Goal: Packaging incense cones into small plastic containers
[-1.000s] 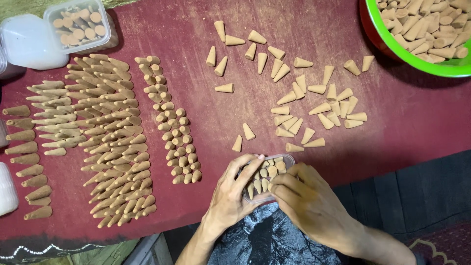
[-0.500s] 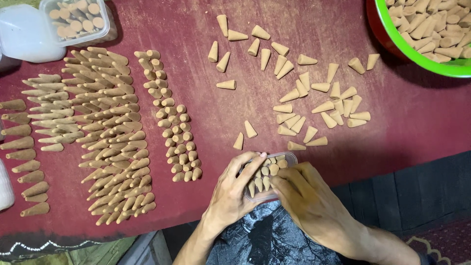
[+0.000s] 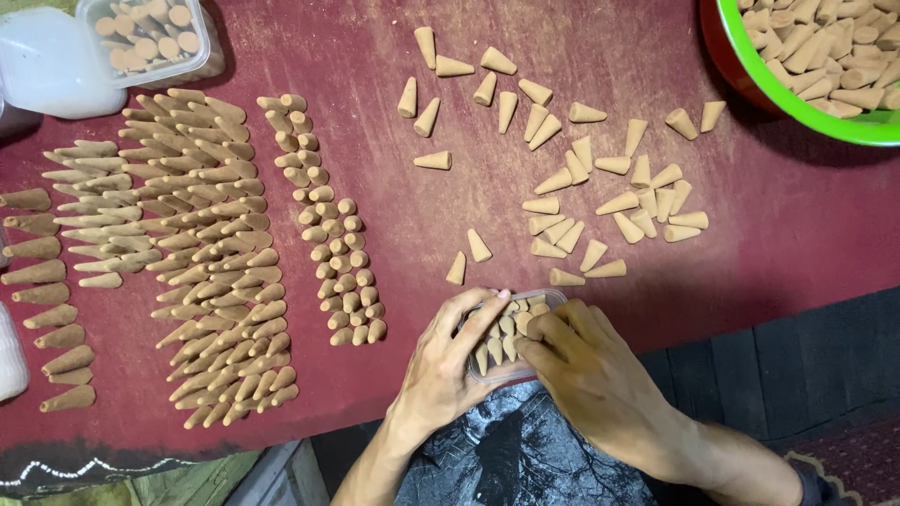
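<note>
— Looking down from the head view: what packages sit on the red surface?

— A clear lidded box of cones top left, beside a white tub; a green bowl of cones top right.

— And the hands?

— The left hand wraps a small clear tray at the near edge, fingers curled on its side. The right hand has its grip pressed together over the cones inside (whether it pinches one, I cannot tell).

— Around them?

— Loose cones beyond, laid rows to the left.
</note>
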